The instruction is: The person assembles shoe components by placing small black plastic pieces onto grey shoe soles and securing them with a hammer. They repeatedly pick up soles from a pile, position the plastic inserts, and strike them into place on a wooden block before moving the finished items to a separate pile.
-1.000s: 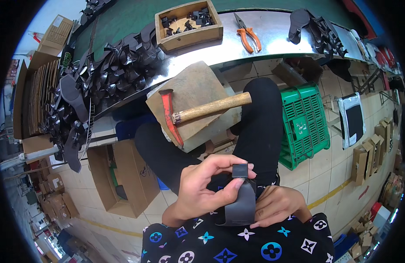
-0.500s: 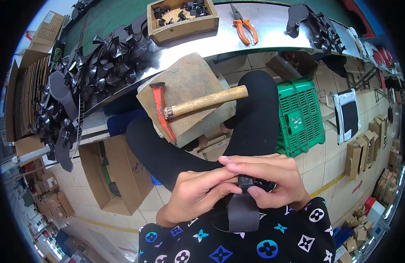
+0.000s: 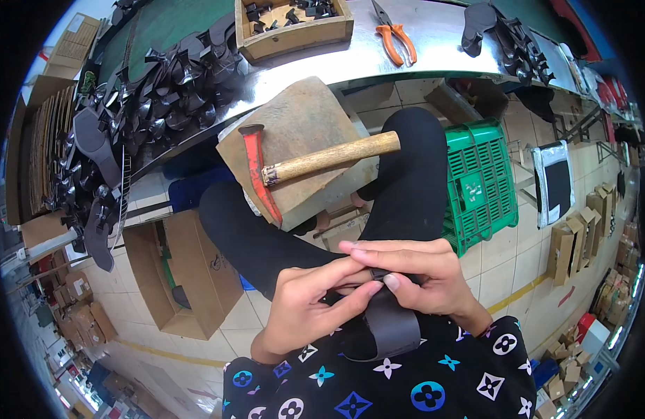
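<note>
Close in front of my body I hold a dark grey heeled shoe sole (image 3: 394,327) with both hands. My left hand (image 3: 305,302) is closed around its heel end, thumb against the heel. My right hand (image 3: 429,278) grips the same end from the other side, its thumb on the heel and its fingers meeting the left fingertips. Between the thumbs a small black bit of the heel shows; the fingers cover the rest. Beyond my hands, a hammer (image 3: 329,159) with a red head and wooden handle lies on a worn brown board (image 3: 305,105) between my knees.
On the metal bench (image 3: 294,73) stand a wooden box (image 3: 301,43) of small black pieces, orange-handled pliers (image 3: 394,42) and piles of heeled soles (image 3: 172,105). A green crate (image 3: 480,188) is right of my leg, a cardboard box (image 3: 197,279) left.
Both hands have shifted slightly upward in the picture with the shoe sole. The black heel part between my thumbs shows less now, and my left thumb has straightened.
</note>
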{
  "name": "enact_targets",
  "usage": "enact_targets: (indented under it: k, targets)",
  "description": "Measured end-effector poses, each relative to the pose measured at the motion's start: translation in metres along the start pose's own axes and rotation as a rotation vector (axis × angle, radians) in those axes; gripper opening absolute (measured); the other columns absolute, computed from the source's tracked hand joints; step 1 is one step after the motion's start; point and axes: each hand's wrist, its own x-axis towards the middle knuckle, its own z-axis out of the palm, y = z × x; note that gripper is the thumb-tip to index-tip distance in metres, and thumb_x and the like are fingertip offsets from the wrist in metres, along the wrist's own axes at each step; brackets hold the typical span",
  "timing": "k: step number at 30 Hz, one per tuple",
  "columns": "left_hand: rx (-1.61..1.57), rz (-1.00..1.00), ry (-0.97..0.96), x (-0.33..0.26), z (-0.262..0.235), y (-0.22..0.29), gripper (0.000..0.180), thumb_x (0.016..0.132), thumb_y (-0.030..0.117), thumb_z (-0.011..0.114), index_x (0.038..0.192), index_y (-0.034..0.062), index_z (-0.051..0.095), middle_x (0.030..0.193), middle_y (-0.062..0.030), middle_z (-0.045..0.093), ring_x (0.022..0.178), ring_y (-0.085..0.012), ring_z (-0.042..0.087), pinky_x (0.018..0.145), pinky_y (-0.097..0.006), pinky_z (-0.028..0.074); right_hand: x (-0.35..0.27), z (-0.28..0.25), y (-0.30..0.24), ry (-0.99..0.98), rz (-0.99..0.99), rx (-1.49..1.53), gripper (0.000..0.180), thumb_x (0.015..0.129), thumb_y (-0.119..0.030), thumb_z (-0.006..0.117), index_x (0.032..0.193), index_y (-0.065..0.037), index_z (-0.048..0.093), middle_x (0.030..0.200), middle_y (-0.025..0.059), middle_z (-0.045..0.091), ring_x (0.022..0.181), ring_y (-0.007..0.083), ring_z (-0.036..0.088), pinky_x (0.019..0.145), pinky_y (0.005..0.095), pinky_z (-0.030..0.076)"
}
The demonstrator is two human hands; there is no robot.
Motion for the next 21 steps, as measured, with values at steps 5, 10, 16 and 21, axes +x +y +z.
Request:
enact_targets:
  k: [5,10,16,21]
  targets:
    - [0.146,0.091,-0.013,-0.006,-0.003,-0.001,0.024,0.085,0.006,0.076,0.106,-0.0036,0.070,0.080,-0.0122,0.074,0.064,-0.0202,0.071,0.057,-0.028,0.053,-0.002,-0.002,0.003,-0.078,0.033,0.052,0.035,0.087,0.001,0.061,0.121,0.003,0.067,0.118,0.0192,0.069,0.105,0.0278,0.070,0.092,0.0337,0.056]
    - [0.017,0.041,-0.006,0.003,-0.005,-0.006,0.021,0.085,0.007,0.076,0.103,-0.0020,0.072,0.080,-0.0137,0.072,0.064,-0.0218,0.070,0.057,-0.029,0.053,0.000,0.000,0.009,-0.040,0.062,0.076,0.033,0.088,-0.002,0.061,0.121,0.003,0.068,0.117,0.0190,0.070,0.106,0.0281,0.070,0.093,0.0342,0.055]
    - [0.093,-0.002,-0.055,0.005,-0.006,0.001,0.020,0.088,0.010,0.073,0.104,-0.0019,0.071,0.077,-0.0160,0.069,0.063,-0.0230,0.068,0.058,-0.032,0.052,0.000,-0.005,0.013,-0.017,0.023,0.016,0.035,0.082,0.002,0.065,0.116,0.004,0.069,0.107,0.0202,0.073,0.096,0.0238,0.073,0.087,0.0312,0.056]
    - [-0.262,-0.110,-0.005,0.032,-0.006,-0.031,0.033,0.092,0.007,0.070,0.121,-0.0050,0.063,0.099,-0.0067,0.072,0.095,-0.0097,0.066,0.084,-0.024,0.052,0.020,-0.012,0.022,0.094,0.255,0.157,0.036,0.093,-0.003,0.062,0.129,0.005,0.060,0.117,0.0151,0.069,0.100,0.0157,0.067,0.090,0.0278,0.052]
